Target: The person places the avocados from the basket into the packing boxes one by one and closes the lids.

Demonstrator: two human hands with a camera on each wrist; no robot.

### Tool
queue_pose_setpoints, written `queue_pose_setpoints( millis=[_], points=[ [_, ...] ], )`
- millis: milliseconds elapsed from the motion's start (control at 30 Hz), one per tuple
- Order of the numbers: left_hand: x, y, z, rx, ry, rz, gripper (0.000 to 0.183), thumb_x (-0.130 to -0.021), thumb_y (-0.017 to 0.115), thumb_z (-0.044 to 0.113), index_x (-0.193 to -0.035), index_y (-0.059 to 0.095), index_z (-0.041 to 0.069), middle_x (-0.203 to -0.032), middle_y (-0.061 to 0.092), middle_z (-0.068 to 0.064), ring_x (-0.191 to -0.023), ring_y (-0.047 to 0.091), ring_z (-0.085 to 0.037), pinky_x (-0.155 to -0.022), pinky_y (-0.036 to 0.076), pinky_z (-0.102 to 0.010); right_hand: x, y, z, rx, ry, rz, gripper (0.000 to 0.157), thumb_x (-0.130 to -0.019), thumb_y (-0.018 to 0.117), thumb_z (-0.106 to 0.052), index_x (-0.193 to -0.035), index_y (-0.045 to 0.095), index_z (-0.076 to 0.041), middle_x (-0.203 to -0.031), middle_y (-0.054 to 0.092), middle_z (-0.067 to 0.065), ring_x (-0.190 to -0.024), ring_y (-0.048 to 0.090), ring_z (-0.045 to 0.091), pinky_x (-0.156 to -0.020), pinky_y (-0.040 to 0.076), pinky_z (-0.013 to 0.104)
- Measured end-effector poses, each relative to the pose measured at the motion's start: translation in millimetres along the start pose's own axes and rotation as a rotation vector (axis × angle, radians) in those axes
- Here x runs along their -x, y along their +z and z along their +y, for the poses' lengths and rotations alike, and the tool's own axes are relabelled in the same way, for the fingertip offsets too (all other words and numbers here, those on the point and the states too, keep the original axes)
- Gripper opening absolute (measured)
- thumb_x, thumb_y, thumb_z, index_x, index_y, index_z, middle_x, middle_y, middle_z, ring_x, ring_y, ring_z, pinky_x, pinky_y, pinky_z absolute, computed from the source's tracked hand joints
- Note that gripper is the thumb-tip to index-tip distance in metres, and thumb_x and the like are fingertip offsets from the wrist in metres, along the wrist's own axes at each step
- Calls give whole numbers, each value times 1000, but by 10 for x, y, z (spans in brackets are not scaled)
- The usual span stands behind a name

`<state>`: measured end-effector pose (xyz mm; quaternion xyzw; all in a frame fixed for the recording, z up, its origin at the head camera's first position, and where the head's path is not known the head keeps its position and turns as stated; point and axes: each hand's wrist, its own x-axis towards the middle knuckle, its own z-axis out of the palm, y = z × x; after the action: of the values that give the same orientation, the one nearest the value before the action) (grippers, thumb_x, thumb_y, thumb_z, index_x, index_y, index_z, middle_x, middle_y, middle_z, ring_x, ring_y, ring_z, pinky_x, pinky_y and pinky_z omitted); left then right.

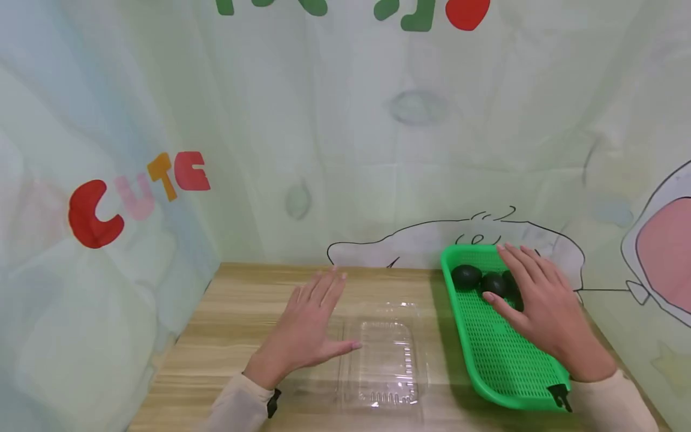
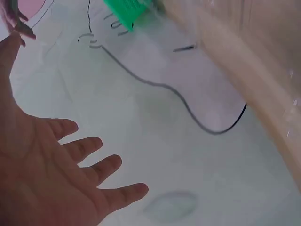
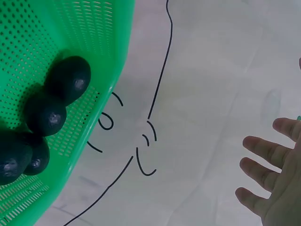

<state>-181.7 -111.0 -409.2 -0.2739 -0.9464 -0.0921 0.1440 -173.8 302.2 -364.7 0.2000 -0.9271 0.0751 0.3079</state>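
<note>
My left hand (image 1: 305, 330) hovers with fingers stretched over the table, its thumb overlapping the left side of a clear plastic box (image 1: 385, 363). Nothing lies against its palm in the left wrist view. The box rests on the wood, left of a green mesh basket (image 1: 468, 348). Several dark, smooth, egg-shaped things (image 3: 69, 80) sit together at the basket's far end. My right hand (image 1: 545, 309) is spread above the basket's right side, holding nothing, and hides part of the dark group (image 1: 466, 277) in the head view.
The wooden table (image 1: 259, 300) meets a printed cloth backdrop (image 1: 351, 150) at its back edge, and the cloth also runs along both sides. A black clip-like piece (image 1: 559, 396) shows at the basket's near right corner, by my right sleeve.
</note>
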Motion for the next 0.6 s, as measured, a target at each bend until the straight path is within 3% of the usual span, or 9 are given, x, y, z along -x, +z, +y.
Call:
queue_pose_setpoints(
  millis=[200, 400, 600],
  points=[
    [171, 354, 232, 38, -30, -125, 116, -70, 33, 92, -156, 7, 19, -163, 2, -2, -147, 15, -32, -109, 26, -62, 89, -35, 64, -12, 43, -20, 84, -81, 70, -46, -151, 31, -21, -151, 40, 4, -140, 32, 32, -115, 21, 48],
    [347, 745, 412, 103, -107, -189, 121, -70, 41, 90, -156, 3, 14, -162, -2, -8, -148, 6, -35, -109, 21, -66, 183, -75, 155, -30, 73, -26, 80, -83, 70, -43, -151, 32, -21, -149, 41, 6, -141, 30, 31, -113, 21, 49],
    [419, 930, 515, 157, -172, -220, 121, -70, 47, 86, -155, 4, 12, -162, 0, -10, -147, 8, -39, -108, 18, -67, 268, -108, 263, -19, 102, -54, 78, -86, 67, -43, -151, 30, -22, -146, 44, 11, -140, 31, 32, -114, 21, 52]
  ],
)
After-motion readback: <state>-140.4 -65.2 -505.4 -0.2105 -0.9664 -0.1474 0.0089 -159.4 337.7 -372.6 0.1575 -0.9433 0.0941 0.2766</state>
